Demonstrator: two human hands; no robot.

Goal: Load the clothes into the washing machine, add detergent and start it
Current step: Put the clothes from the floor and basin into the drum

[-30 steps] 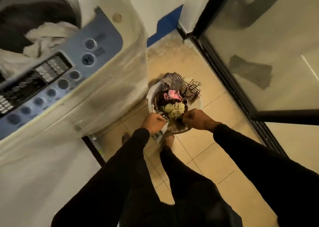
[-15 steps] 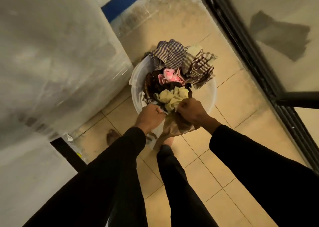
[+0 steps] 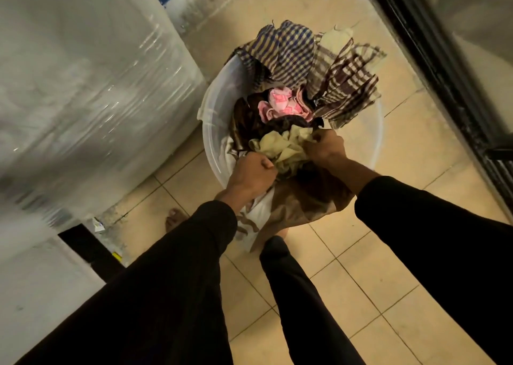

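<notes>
Plastic-wrapped washing machine stands left of a translucent basin on the tiled floor. Clothes fill it, checked and pink. Left hand and right hand both clutch what looks like a pale yellow garment.

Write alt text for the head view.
Both hands, left and right, grip a pale yellow cloth atop mixed laundry in a clear tub on a tiled floor. A plastic-wrapped washer stands to the left.
</notes>
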